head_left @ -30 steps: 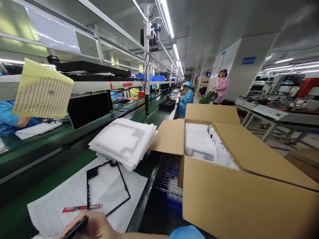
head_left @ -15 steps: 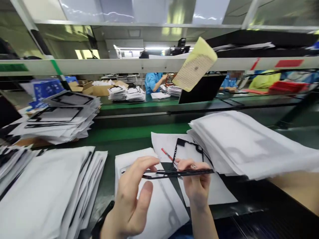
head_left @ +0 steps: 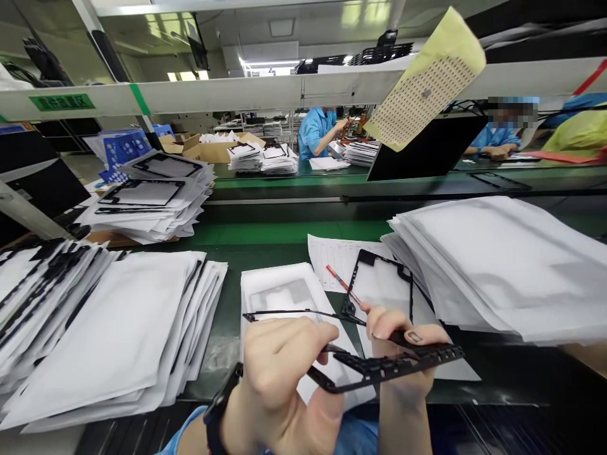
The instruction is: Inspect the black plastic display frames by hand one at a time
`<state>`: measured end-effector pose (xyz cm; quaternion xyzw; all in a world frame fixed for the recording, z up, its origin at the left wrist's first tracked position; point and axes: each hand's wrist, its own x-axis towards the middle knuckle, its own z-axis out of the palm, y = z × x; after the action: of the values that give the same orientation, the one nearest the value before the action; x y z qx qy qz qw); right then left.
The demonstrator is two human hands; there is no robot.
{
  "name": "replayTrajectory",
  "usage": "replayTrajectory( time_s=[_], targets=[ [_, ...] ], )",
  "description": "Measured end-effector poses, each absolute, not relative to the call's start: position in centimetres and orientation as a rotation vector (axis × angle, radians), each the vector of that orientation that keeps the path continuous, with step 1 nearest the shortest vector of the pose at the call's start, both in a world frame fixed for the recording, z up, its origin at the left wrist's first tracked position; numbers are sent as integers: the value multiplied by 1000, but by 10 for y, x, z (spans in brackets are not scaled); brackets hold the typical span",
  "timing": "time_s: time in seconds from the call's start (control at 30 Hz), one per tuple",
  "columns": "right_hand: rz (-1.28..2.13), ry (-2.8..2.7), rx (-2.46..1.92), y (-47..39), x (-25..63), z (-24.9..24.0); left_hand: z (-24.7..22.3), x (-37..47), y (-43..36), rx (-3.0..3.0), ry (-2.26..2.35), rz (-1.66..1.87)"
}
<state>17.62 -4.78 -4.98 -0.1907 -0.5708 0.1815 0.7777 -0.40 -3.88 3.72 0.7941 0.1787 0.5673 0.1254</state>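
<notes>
A thin black plastic frame is held up in front of me, tilted and seen nearly edge-on. My right hand grips its right end, fingers over the top and palm below. At the near left part of the frame, my left hand has its fingers curled around the edge, the thumb underneath; the exact contact is partly hidden. Under the hands lies a white sheet-like sleeve with a grey shape showing through. Just beyond, a second black frame rests on white material beside a red pen and a printed paper.
Stacks of white sleeves stand at left and right. A pile of sleeved black frames sits farther back left. A yellow perforated card hangs from the white rail. Co-workers in blue sit across the green bench.
The black frame has come lower and nearer, tilting so its opening shows. My left hand has closed from a spread pose onto the frame's edge. The camera view has shifted left and downward.
</notes>
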Motion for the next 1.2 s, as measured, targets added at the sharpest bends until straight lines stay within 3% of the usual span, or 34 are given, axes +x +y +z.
replayTrajectory(
  time_s=[0.33,0.7,0.87,1.03,1.2],
  targets=[
    [411,-1246,-375,-50,181,-54,39,2,-42,2323,570,1729],
    [76,-1363,-438,-58,182,-21,5,-6,-10,1910,514,1649],
    [-192,-1534,-603,-63,182,-9,9,-6,-7,2360,612,2011],
    [-285,-1790,-744,-72,165,16,29,-2,-25,2735,436,1671],
    [-202,-1960,-887,-81,158,35,36,6,-33,2659,601,1699]
  ],
)
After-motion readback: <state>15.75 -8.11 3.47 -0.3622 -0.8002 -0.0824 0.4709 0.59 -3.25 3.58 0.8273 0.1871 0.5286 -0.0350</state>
